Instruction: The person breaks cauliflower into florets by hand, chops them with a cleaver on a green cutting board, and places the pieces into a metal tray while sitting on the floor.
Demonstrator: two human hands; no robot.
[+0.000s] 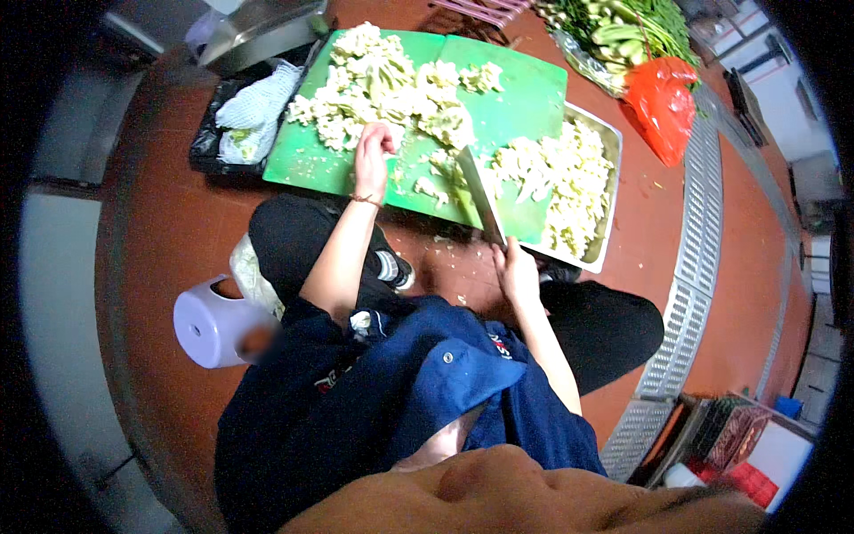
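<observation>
Cut cauliflower [365, 71] is spread over a green cutting board [294, 156], with a few pieces near its lower middle. My left hand [374, 156] has curled fingers at the lower edge of the main pile; what lies inside them is too unclear to name. My right hand [516, 267] grips a wide-bladed knife [480, 191], its blade angled up-left across the board near some loose florets. A steel tray [612, 196] of chopped cauliflower [578, 160] sits under the board's right side.
A black crate [205, 151] with netted produce [258, 102] is at left. Leafy greens [632, 36] and a red plastic bag [658, 107] lie upper right. A purple stool [200, 325] stands lower left. A metal drain grate [694, 249] runs along the right; crates [734, 432] sit bottom right.
</observation>
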